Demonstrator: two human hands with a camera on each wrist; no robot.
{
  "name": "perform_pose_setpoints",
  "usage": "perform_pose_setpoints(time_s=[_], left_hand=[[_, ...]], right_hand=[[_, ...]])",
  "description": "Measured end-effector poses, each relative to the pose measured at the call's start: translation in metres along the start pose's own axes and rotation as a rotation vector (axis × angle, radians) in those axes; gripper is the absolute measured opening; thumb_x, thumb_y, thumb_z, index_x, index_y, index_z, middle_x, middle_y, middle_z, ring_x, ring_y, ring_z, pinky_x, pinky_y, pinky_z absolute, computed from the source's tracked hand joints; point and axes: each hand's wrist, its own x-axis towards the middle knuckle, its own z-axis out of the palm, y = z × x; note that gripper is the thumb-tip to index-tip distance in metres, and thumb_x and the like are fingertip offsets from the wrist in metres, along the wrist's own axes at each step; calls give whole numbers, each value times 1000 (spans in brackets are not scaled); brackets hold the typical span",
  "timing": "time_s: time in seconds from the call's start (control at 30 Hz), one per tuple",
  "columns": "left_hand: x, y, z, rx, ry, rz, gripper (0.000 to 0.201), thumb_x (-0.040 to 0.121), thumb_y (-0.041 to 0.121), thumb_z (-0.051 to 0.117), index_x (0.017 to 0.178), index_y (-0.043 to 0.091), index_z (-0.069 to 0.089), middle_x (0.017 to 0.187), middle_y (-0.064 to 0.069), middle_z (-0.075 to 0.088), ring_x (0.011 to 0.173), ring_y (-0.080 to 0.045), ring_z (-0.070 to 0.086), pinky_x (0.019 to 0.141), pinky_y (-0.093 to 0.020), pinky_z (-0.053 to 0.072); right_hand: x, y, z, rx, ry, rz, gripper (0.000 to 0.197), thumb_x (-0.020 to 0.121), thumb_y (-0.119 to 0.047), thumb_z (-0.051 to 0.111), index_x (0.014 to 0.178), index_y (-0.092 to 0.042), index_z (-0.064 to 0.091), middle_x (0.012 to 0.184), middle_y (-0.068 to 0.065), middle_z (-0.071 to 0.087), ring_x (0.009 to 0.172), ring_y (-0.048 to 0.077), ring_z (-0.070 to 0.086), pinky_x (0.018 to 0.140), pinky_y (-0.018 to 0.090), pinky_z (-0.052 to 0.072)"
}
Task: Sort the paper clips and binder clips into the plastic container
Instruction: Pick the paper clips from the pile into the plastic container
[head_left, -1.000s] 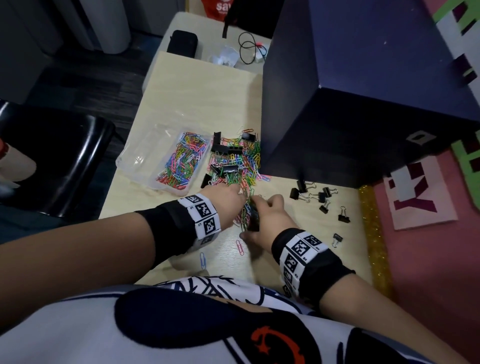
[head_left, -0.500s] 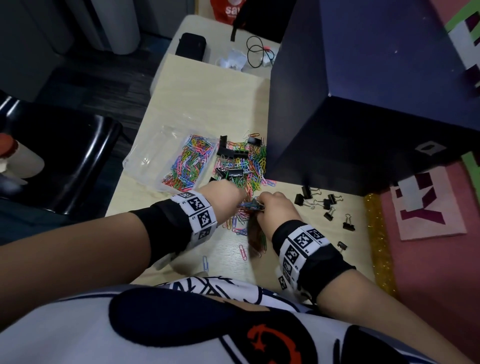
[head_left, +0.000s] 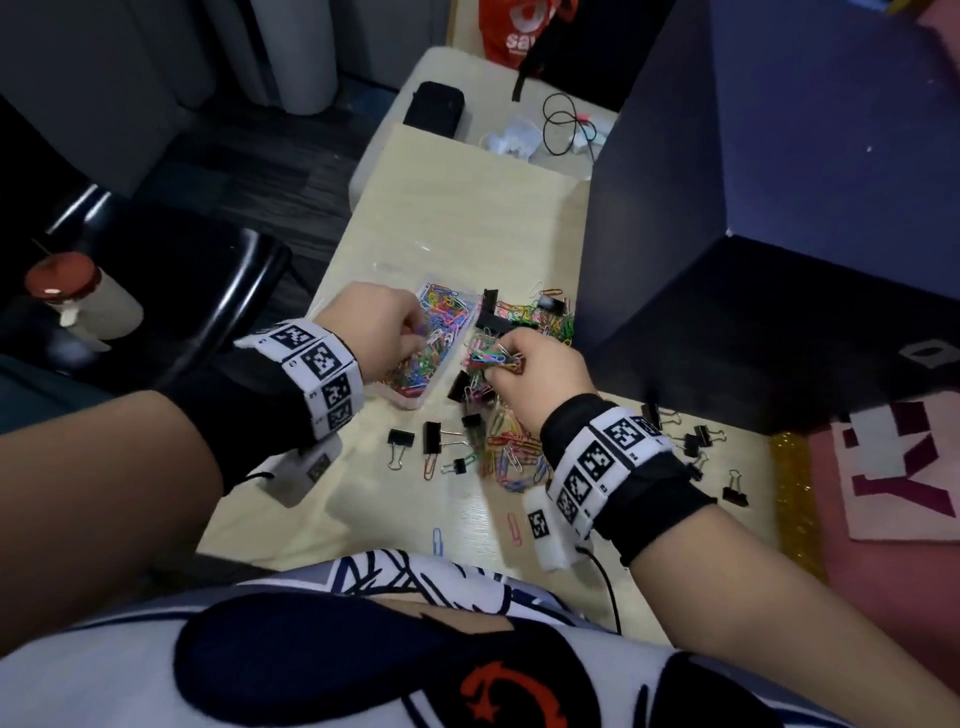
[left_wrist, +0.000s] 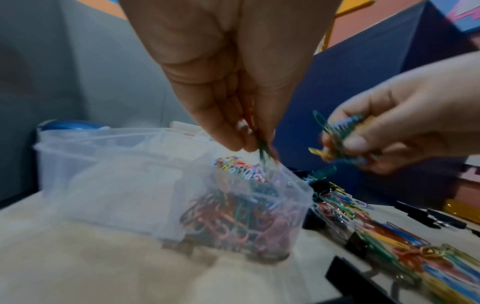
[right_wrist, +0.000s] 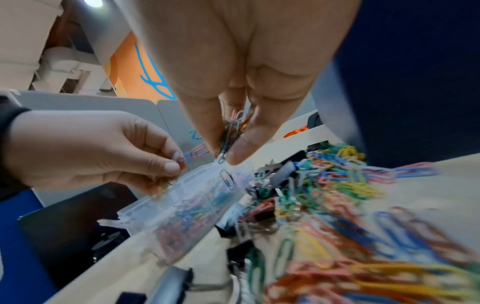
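A clear plastic container (head_left: 411, 402) sits on the table's left side, one compartment filled with coloured paper clips (head_left: 441, 322). My left hand (head_left: 415, 338) hovers over that compartment and pinches a few paper clips (left_wrist: 263, 153) just above the rim (left_wrist: 293, 174). To its right, my right hand (head_left: 501, 358) grips a bunch of paper clips (right_wrist: 231, 129) beside the container. Loose paper clips (head_left: 514, 460) and black binder clips (head_left: 431, 436) lie on the table below and beyond my right hand. More binder clips (head_left: 693, 441) are scattered to the right.
A large dark blue box (head_left: 753, 234) stands on the table right of the pile. A black chair (head_left: 197, 291) and a bottle (head_left: 78, 296) are off the left edge. Cables (head_left: 566, 124) and a black case (head_left: 434, 106) lie at the far end. Two single paper clips (head_left: 437, 540) lie near me.
Both hands have left the near pile and moved away from me. The left now hangs over the container with a few clips; the right came up beside it with a bunch.
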Motion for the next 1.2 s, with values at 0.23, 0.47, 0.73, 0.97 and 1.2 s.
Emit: perform_pose_setpoints(time_s=[0.23,0.47,0.73,0.97,1.2], left_hand=[[-7,-14,11,-21,-3,-27,28,93,25,56,119,18,64,113,-9,66,105,-27,60,90,-33,45],[-18,2,15,21,-38,107,28,93,19,50,119,20,61,121,-4,53,106,-26,57,86,-31,44],[-22,42,51,286,-208,456,38,92,16,44,129,18,53,124,-4,53,112,-26,53,90,-40,48],[-18,53,70,469,-285,439,65,91,16,50,149,20,21,156,-3,18,141,-25,23,109,-49,28],[-26,52,74,472,-220,418,53,86,19,53,138,21,38,134,0,43,123,-24,43,100,-45,33]], right_hand=[[24,-32,18,241,-20,6,49,92,-30,57,136,-14,46,133,6,55,116,24,57,103,39,43],[2,23,17,-230,29,83,35,92,-11,42,125,-17,51,130,7,45,117,27,47,95,37,42],[-45,54,42,-326,-179,-45,57,87,-8,42,143,-19,33,149,1,28,134,24,24,112,35,29],[-31,48,22,-214,-85,50,40,93,-12,40,132,-18,47,136,5,40,127,24,36,106,34,32],[11,47,20,-203,-156,52,70,90,-12,50,151,-19,17,161,0,3,146,25,12,118,37,19]])
